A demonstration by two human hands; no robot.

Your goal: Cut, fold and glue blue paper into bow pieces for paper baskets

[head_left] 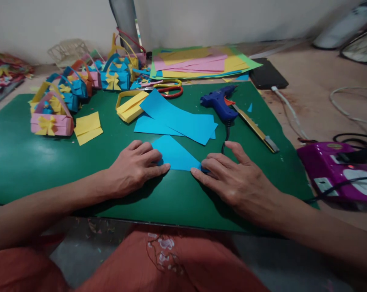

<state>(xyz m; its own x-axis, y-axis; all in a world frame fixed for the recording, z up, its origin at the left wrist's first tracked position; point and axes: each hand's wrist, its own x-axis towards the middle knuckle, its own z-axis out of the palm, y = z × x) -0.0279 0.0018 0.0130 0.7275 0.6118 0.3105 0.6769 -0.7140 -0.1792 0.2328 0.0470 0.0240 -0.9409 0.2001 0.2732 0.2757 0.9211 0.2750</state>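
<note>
A sheet of blue paper (175,154) lies in front of me on the green mat, its near edge straight like a fold. My left hand (137,164) holds its left end, with the thumb along the near edge and the fingers curled on top. At the right end my right hand (228,176) grips the paper between thumb and bent fingers, the index finger raised. Just beyond are more blue strips (183,117), overlapping one another. A yellow paper basket (131,106) lies beside them on its side. Both hands cover the ends of the paper.
A blue glue gun (219,101) and a yellow cutter knife (256,127) lie to the right. Scissors (171,89), finished paper baskets (52,123), a yellow folded piece (88,127), coloured sheets (198,61), a phone (268,74) and a purple power box (338,170) surround the work area.
</note>
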